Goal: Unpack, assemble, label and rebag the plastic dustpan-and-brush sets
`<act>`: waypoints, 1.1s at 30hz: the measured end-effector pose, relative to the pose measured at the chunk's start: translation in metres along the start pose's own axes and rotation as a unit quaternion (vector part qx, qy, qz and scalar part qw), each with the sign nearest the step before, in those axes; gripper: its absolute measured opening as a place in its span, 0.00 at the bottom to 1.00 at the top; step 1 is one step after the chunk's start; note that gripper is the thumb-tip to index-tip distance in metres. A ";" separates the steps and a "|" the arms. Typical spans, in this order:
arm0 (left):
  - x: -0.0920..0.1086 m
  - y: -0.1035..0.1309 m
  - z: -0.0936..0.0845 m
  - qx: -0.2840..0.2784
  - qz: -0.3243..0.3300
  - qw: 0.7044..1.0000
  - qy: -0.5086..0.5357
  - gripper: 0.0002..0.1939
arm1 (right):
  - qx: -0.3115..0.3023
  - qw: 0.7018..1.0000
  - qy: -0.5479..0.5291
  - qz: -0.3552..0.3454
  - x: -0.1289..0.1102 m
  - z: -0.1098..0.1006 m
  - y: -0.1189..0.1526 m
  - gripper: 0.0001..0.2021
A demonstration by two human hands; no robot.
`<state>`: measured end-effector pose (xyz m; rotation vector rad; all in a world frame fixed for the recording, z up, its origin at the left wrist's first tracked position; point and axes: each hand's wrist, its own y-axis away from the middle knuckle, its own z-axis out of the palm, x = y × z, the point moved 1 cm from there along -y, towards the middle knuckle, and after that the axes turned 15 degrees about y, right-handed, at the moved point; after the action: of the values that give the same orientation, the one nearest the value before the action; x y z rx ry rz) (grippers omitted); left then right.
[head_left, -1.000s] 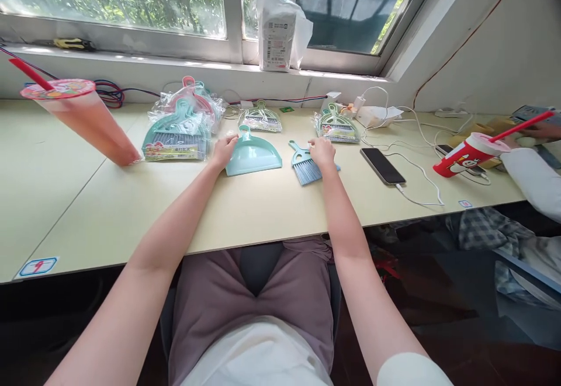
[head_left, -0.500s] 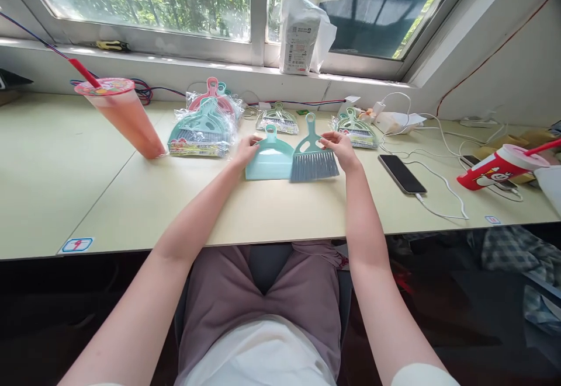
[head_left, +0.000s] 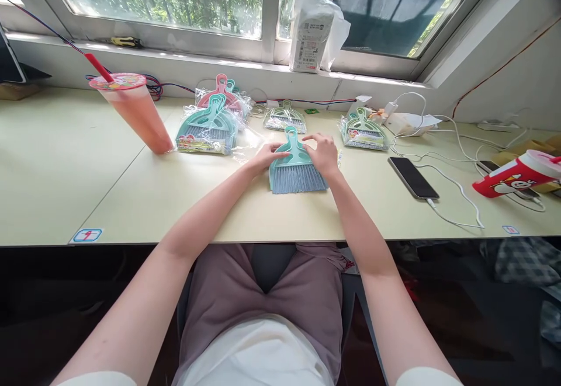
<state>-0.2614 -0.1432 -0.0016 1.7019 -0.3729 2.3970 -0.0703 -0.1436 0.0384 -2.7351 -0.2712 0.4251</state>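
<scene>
A teal brush with grey bristles lies over a light teal dustpan, whose left edge shows beside the bristles. My left hand grips the left side of the stacked pair, its thumb over the brush. On the upper right side, my right hand has its fingers closed on the brush. Wrapped brush and dustpan sets are behind and to the left. A smaller wrapped set sits just behind the pair, and another lies right of my right hand.
A tilted drink cup is at the left. To the right are a phone with a white cable and a red cup. A bagged box stands on the sill. The table's front edge runs above my lap.
The brush has moved left from beside the dustpan to on top of it, with my right hand on it. My left hand has shifted right along with the dustpan. The view has turned slightly.
</scene>
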 end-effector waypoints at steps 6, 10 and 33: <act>0.007 0.008 0.005 -0.037 -0.031 0.999 -0.008 0.22 | -0.210 0.950 -0.231 -0.024 0.015 -0.001 -0.004 0.23; 0.009 0.007 -0.002 -0.045 -0.078 0.996 -0.020 0.22 | -0.248 0.910 -0.331 0.003 0.013 0.008 -0.002 0.20; 0.002 0.001 -0.010 0.028 -0.134 0.990 0.032 0.22 | -0.118 0.958 -0.258 0.043 0.039 0.016 -0.014 0.25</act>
<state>-0.2711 -0.1409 -0.0027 1.5795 -0.0634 2.2766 -0.0411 -0.1170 0.0198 -2.8218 -0.3518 1.2068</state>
